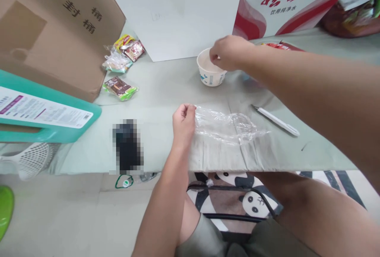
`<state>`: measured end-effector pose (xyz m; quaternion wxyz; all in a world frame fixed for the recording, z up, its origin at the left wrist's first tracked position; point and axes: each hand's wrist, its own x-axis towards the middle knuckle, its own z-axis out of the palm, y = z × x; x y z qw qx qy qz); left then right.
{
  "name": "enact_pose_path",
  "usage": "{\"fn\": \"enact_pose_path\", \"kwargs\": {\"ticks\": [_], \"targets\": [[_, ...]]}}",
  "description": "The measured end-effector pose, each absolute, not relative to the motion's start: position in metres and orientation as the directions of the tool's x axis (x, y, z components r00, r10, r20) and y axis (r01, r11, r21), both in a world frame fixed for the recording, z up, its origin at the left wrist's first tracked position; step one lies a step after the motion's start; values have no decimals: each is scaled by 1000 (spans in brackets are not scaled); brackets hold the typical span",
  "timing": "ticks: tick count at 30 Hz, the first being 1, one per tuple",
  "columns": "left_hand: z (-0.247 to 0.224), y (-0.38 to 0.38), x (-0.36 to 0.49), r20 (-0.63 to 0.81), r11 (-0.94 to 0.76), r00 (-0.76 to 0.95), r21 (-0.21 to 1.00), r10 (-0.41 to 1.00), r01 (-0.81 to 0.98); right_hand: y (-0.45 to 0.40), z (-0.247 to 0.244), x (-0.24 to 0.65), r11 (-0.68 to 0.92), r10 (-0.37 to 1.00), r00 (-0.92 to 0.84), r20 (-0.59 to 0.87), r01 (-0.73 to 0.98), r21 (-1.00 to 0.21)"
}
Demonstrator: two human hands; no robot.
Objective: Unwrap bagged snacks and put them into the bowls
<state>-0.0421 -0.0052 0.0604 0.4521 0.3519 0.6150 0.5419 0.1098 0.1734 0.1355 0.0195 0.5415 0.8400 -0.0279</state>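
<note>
My left hand [184, 124] pinches the left end of a clear plastic bag [231, 126], which lies crumpled across the table near its front edge. Farther back, my right hand [230, 53] is at the rim of a white paper bowl [211, 75] with a blue pattern. Its fingers are bent down into the bowl's opening, and whatever they may grip there is hidden. A white utility knife [277, 121] rests on the table to the right of the bag, below my right forearm.
Snack packets [127, 49] and a cocoa packet [120, 88] lie at the back left beside a cardboard box [59, 31]. A blurred dark phone-like object [128, 146] is near the front edge. White [181, 15] and red-white boxes [285, 3] stand behind.
</note>
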Motion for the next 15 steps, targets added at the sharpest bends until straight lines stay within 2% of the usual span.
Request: {"fn": "enact_pose_path", "kwargs": {"ticks": [2,4,8,9,11,13,15], "targets": [[61,-5,-43,-165,158,-342,986,925,-49,177,134,104,400,906,-397,-146,916,-14],[61,-5,-44,-165,158,-339,986,926,-48,171,141,103,392,911,-391,-129,920,-14],[61,-6,-48,-142,119,-307,989,941,-93,123,161,118,425,898,-406,170,900,-98],[61,-7,-49,-132,102,-270,987,954,-121,105,161,125,455,880,-397,260,862,-222],[63,-10,-51,-103,76,-141,980,985,-183,66,150,138,548,835,-484,261,684,-481],[64,-13,-52,-65,66,15,975,998,-214,27,130,150,527,789,-598,142,539,-657],[65,-15,-52,-43,64,107,978,993,-196,-5,110,158,407,802,-597,12,533,-742]]}}
